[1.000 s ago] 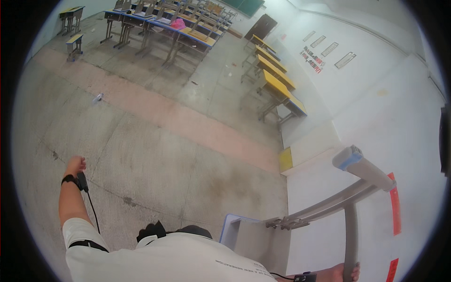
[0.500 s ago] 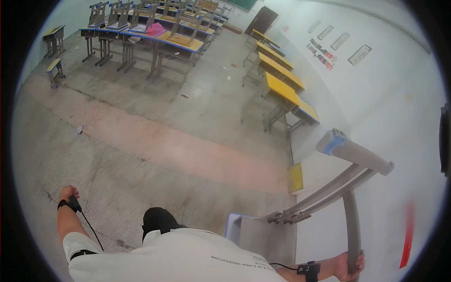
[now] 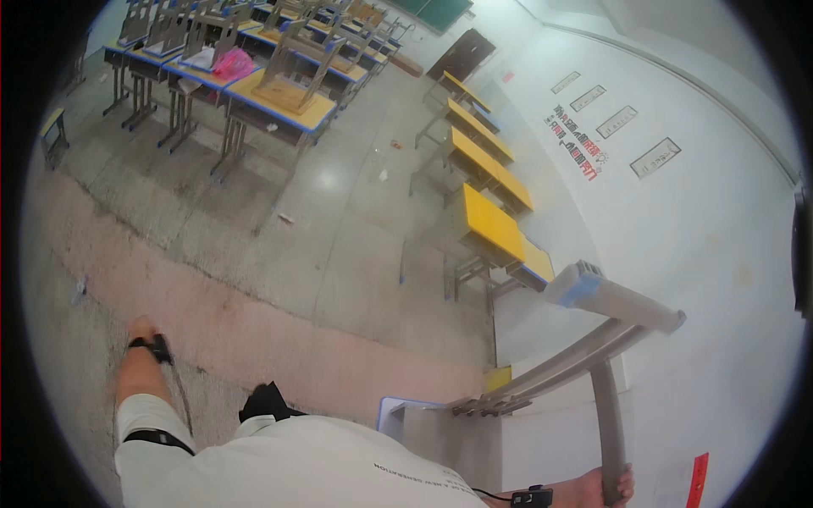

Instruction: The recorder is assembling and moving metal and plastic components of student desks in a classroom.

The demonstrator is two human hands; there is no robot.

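Observation:
At the lower right, a tipped school desk (image 3: 608,406) has grey metal legs, a grey box and a blue edge. Its foot bar, with a blue-marked end, points up and away from me. My right hand (image 3: 618,486) is wrapped round one curved grey bar of the frame, close to the lower edge of the view. Out at the left, my left hand (image 3: 144,328) hangs over the floor, away from any object. Motion smears its fingers, so their pose is unclear.
A row of yellow-topped desks (image 3: 494,227) lines the right wall (image 3: 660,229). At the far left stand desks (image 3: 284,118) with upturned chairs (image 3: 292,80) on top and a pink plastic bag (image 3: 233,63). Small litter (image 3: 285,218) lies on the concrete floor. A dark door (image 3: 461,55) is at the back.
The room's desks appear lower and farther left, and the yellow desks look nearer. My left arm has swung forward. The tipped desk stays in my right hand.

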